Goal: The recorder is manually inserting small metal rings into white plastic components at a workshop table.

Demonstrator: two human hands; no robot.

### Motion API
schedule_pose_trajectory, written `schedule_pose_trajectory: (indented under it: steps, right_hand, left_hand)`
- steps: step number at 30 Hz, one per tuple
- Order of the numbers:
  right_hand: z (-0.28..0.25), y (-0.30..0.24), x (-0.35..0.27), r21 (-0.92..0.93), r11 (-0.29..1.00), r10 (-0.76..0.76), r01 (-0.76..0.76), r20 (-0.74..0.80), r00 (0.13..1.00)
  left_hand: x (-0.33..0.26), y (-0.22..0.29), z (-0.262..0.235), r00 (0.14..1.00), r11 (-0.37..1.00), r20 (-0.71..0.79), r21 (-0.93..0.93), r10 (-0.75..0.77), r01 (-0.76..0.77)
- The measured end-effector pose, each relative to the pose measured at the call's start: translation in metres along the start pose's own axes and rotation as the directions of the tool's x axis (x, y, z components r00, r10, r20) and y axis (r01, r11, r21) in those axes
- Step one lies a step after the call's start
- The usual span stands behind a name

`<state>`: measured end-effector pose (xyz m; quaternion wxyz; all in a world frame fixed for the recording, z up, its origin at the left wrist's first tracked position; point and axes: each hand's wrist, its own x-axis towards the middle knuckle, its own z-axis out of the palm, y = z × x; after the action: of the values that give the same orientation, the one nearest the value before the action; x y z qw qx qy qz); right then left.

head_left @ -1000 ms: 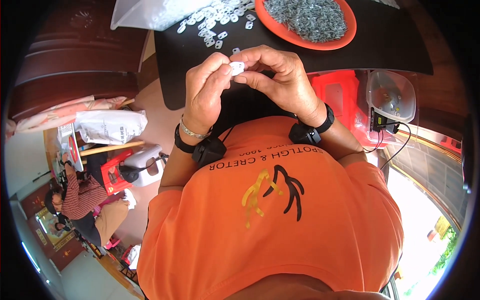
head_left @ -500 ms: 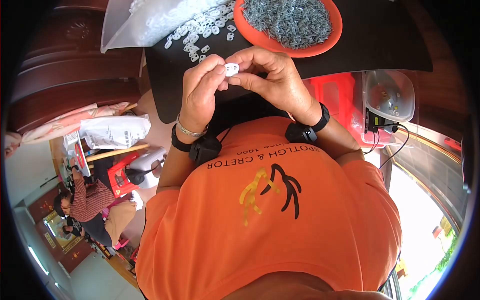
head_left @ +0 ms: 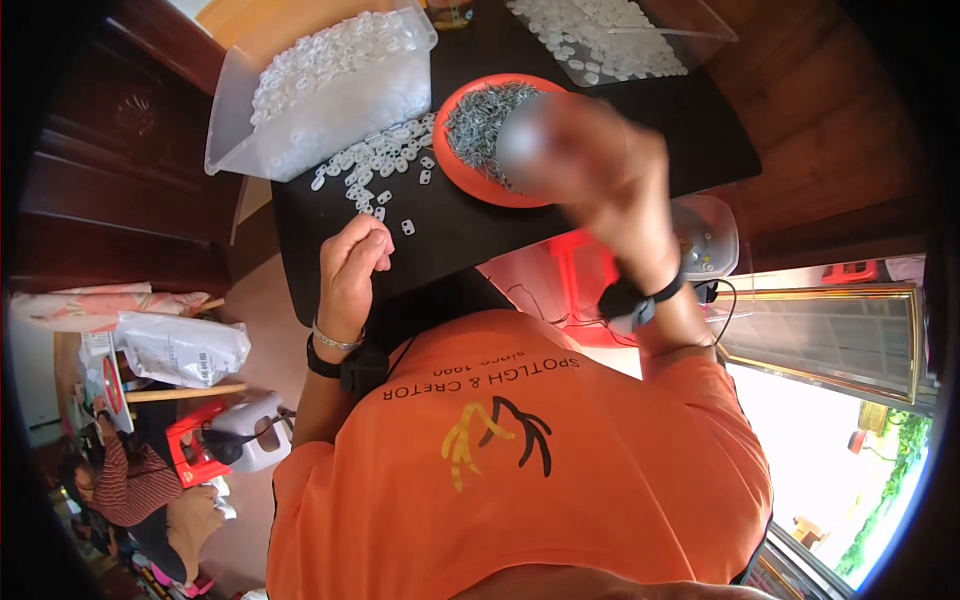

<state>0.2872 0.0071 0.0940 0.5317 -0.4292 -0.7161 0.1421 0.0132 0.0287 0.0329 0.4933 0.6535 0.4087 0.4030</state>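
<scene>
Meanwhile the left hand [head_left: 352, 268] curled loosely shut near white plastic pieces [head_left: 378, 165]; the right hand [head_left: 590, 160] blurred over the orange dish [head_left: 452, 170], its grip unreadable.

Matt black tabletop [head_left: 470, 225]; glossy plastic bowl [head_left: 462, 172]

The right hand [head_left: 590, 165] is smearing into motion blur – its fingers and grip cannot be told – and it is hiding part of the orange bowl [head_left: 455, 165] beneath it.

Orange printed T-shirt [head_left: 520, 470], black wristbands with small devices on both wrists, a silver bracelet [head_left: 336, 340] on the left.
</scene>
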Motion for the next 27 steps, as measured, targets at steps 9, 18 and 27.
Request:
schedule_pose_trajectory:
  steps: [9,18,27]
  right_hand:
    - [-0.050,0.049,0.115,-0.625,0.777,-0.131,-0.074,-0.276,0.952]
    - [0.070,0.035,0.059,-0.427,0.826,-0.158,0.369,0.452,0.878]
    - [0.121,0.053,0.050,-0.459,0.532,-0.090,0.712,0.805,0.587]
  left_hand:
    - [-0.020,-0.010,-0.035,0.993,0.992,-0.102,-0.114,-0.064,0.053]
    - [-0.033,-0.041,-0.052,0.983,0.946,-0.119,-0.308,-0.143,0.100]
    - [-0.039,-0.052,-0.053,0.991,0.929,-0.129,-0.370,-0.039,-0.011]
